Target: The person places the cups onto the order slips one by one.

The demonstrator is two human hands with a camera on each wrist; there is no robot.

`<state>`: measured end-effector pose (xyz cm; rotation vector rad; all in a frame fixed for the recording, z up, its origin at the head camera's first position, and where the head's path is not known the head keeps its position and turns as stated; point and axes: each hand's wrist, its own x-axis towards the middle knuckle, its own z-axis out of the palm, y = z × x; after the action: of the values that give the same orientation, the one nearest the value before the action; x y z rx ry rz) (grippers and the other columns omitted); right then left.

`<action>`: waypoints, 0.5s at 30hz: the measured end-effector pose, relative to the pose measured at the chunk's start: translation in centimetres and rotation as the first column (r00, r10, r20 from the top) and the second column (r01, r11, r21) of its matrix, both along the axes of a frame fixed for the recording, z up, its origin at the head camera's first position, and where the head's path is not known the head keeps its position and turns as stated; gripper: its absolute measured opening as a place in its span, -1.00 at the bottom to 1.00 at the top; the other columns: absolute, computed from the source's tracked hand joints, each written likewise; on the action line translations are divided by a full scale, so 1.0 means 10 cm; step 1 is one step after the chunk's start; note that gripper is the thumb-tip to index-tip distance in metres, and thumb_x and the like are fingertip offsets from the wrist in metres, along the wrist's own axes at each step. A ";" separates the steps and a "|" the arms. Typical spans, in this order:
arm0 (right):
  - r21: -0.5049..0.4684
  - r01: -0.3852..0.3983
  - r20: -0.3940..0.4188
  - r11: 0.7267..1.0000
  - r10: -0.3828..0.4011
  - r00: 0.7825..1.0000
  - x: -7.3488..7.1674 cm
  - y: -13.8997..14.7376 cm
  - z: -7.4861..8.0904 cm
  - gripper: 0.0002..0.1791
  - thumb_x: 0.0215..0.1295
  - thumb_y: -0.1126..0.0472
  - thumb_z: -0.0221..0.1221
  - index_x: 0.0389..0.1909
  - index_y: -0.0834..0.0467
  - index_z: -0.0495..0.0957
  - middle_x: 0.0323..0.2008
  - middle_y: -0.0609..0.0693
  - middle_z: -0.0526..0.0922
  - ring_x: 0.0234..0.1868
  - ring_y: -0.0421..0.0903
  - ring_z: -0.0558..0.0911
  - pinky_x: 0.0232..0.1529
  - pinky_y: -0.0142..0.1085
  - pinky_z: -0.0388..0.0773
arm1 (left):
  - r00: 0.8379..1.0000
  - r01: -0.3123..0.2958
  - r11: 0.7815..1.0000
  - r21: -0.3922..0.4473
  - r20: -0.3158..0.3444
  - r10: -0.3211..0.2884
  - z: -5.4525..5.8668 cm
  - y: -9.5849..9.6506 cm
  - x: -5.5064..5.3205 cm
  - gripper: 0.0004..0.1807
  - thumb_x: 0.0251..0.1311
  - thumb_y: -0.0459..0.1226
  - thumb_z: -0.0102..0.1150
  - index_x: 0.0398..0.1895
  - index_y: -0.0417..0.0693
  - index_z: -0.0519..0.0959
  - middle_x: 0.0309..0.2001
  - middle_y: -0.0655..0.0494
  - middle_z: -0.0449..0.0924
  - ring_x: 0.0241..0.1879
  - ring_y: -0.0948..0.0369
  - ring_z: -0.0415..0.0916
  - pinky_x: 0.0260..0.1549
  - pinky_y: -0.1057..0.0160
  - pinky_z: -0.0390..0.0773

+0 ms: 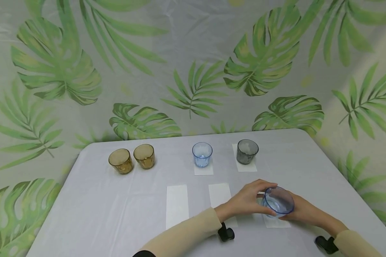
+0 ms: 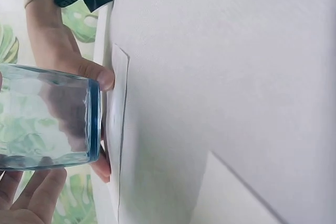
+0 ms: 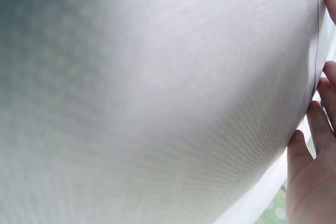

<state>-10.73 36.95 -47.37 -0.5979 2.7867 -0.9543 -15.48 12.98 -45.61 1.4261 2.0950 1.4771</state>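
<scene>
A blue glass tumbler (image 1: 279, 200) is held between both hands over a white paper strip at the table's front right. My left hand (image 1: 246, 200) grips it from the left, with thumb and fingers spread around its upper side. From the right, my right hand (image 1: 305, 210) curls around its lower part. In the left wrist view, the tumbler's base (image 2: 94, 121) is close to the paper (image 2: 118, 114); whether they touch I cannot tell. The right wrist view shows fingers (image 3: 299, 156) near the white surface, but not the tumbler.
At the back stand another blue tumbler (image 1: 202, 155) and a grey tumbler (image 1: 247, 152), each on a white strip. Two amber tumblers (image 1: 120, 161) are at the back left. More paper strips (image 1: 177, 205) lie along the front middle of the white-covered table (image 1: 99, 214).
</scene>
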 end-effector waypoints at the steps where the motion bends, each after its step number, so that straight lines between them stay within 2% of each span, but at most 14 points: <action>1: -0.012 0.006 -0.001 1.000 -0.006 1.000 0.00 0.00 0.00 -0.05 -0.14 0.14 0.51 0.22 0.47 0.25 0.07 0.35 0.48 0.03 -0.24 0.45 -0.13 -0.41 0.48 | 1.000 -0.005 1.000 -0.001 -0.017 0.005 0.00 0.02 0.00 -0.15 -0.07 -0.35 0.49 0.34 -0.17 0.30 0.17 0.03 0.37 0.16 0.37 0.33 -0.02 0.61 0.38; 4: -0.022 0.024 -0.002 0.999 -0.024 1.000 0.01 0.00 -0.01 -0.04 -0.15 0.15 0.52 0.23 0.48 0.25 0.08 0.37 0.46 0.03 -0.29 0.43 -0.12 -0.45 0.46 | 0.998 -0.030 1.000 -0.005 -0.061 0.030 -0.02 0.06 0.00 -0.15 -0.08 -0.33 0.51 0.33 -0.20 0.31 0.16 0.02 0.38 0.16 0.37 0.33 -0.03 0.63 0.37; 10: 0.001 0.040 0.041 0.999 -0.040 0.998 0.03 -0.03 0.03 -0.03 -0.10 0.13 0.49 0.24 0.52 0.21 0.09 0.43 0.43 0.05 0.24 0.47 -0.11 -0.37 0.49 | 0.994 -0.060 0.998 -0.017 -0.091 0.058 -0.04 0.10 0.00 -0.14 -0.09 -0.32 0.51 0.33 -0.22 0.31 0.18 0.00 0.37 0.18 0.32 0.34 -0.02 0.64 0.34; 15: 0.011 0.055 0.032 0.998 -0.055 0.998 0.03 -0.04 0.03 -0.02 -0.11 0.10 0.49 0.22 0.53 0.22 0.08 0.37 0.47 0.04 0.24 0.47 -0.09 -0.29 0.51 | 0.989 -0.071 0.997 -0.025 -0.129 0.067 -0.07 0.11 -0.01 -0.15 -0.08 -0.30 0.51 0.32 -0.24 0.31 0.19 -0.01 0.38 0.18 0.32 0.33 -0.01 0.65 0.32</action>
<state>-10.47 36.55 -47.07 -0.5026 2.7910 -0.9507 -15.54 14.07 -46.27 1.4887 2.2537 1.4069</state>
